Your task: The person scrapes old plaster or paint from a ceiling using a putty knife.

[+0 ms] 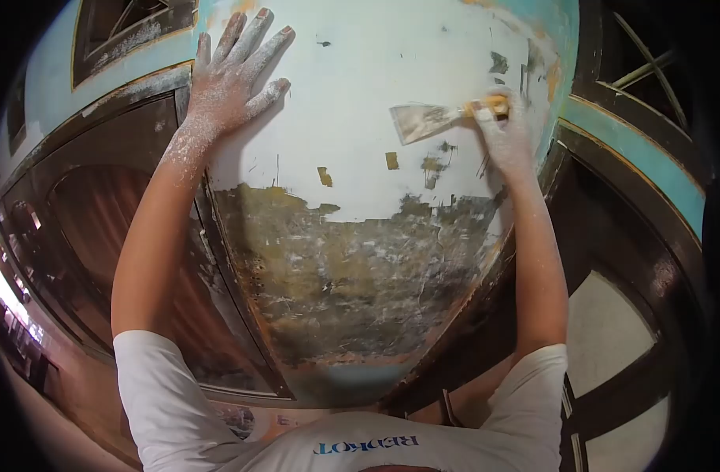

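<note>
White dust coats my left hand, which lies with fingers spread on the upper left of the wall. In my right hand is a putty knife, gripped by its yellow handle with the wide metal blade pointing left. The blade is over the white layer on the wall's upper right, smeared with pale residue. Below both hands, the white layer ends in a ragged edge, and a rough brown-grey patch shows. Small dark bare spots dot the white area.
A dark wooden door with a frame stands to the left of the wall. On the right is another dark wooden frame with light panels. Turquoise paint borders the wall. Lattice openings sit high on both sides.
</note>
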`<state>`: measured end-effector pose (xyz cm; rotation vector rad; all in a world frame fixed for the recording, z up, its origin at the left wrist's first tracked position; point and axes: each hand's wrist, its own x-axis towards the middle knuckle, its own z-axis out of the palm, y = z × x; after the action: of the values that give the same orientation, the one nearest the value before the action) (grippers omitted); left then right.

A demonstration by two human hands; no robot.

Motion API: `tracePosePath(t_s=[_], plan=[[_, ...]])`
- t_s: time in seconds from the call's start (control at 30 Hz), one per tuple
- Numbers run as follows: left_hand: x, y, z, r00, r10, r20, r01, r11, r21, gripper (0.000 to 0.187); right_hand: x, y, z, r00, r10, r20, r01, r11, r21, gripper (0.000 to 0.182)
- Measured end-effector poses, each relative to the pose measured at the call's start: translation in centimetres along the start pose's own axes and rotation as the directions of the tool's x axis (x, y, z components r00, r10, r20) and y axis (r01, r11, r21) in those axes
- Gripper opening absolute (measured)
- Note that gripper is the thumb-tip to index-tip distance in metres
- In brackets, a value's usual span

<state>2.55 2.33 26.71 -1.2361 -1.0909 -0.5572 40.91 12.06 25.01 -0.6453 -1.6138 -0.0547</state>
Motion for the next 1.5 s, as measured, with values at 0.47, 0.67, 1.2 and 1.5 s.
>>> tracePosePath(t_s=[0.47,0.67,1.2,1.5], plan=[[-2.0,1.0,0.4,0.991,-0.076,-0.111,0.069,0.995,-0.069,0.061,-0.1,-4.5,3.2,0.916,-0.176,0.362,0.310,0.883,-0.354,0.043],[-3.6,1.2,0.6,0.992,-0.089,-0.090,0.082,0.993,-0.083,0.062,-0.8,-5.1,2.0,0.899,-0.203,0.388,0.354,0.857,-0.374,0.041],[-5.0,1.5,0.4,0.994,-0.108,-0.002,0.108,0.992,-0.070,0.061,-0.4,-7.8,5.6,0.762,-0.379,0.524,0.614,0.681,-0.400,0.041],[-6.5,1.9,-0.4,0.990,-0.126,0.060,0.132,0.986,-0.099,0.064,1.1,-9.7,8.2,0.763,-0.421,0.490,0.623,0.679,-0.388,0.042]])
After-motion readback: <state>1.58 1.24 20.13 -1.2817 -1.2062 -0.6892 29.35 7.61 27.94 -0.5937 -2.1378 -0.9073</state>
